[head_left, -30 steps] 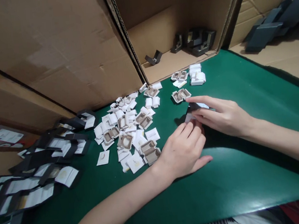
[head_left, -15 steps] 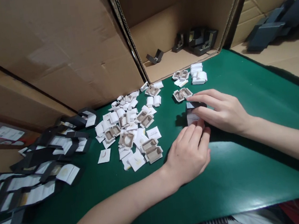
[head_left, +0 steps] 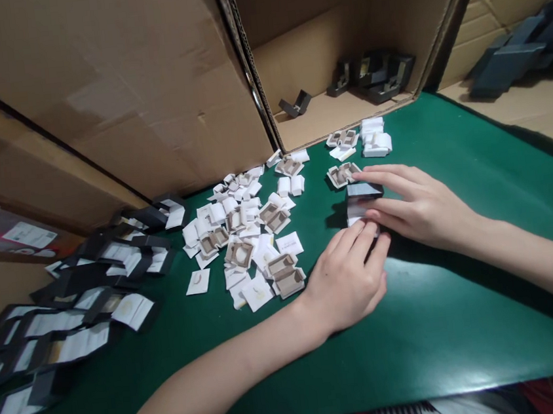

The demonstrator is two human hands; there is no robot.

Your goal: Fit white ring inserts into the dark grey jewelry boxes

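A small black box (head_left: 362, 190) with a white inner face stands on the green table between my hands. The curled fingers of my left hand (head_left: 346, 279) press on its near side. My right hand (head_left: 418, 208) reaches over from the right, its fingers gripping the top and right side. Part of the box is hidden behind my fingers. Just beyond it lies a folded white card insert (head_left: 343, 175) with a grey inside. To the left, white card inserts and squares (head_left: 287, 275) are heaped loosely.
Open black boxes with white linings (head_left: 75, 320) crowd the left side. A large cardboard box (head_left: 309, 45) opens at the back, several black boxes (head_left: 381, 76) inside. More dark boxes (head_left: 509, 67) lie in cardboard at far right. A labelled clear container (head_left: 27, 234) stands at left.
The view has shifted slightly, so the surroundings sit a little further right. My right fingers have slid slightly off the box's top, showing more of it. Both hands stay at the box.
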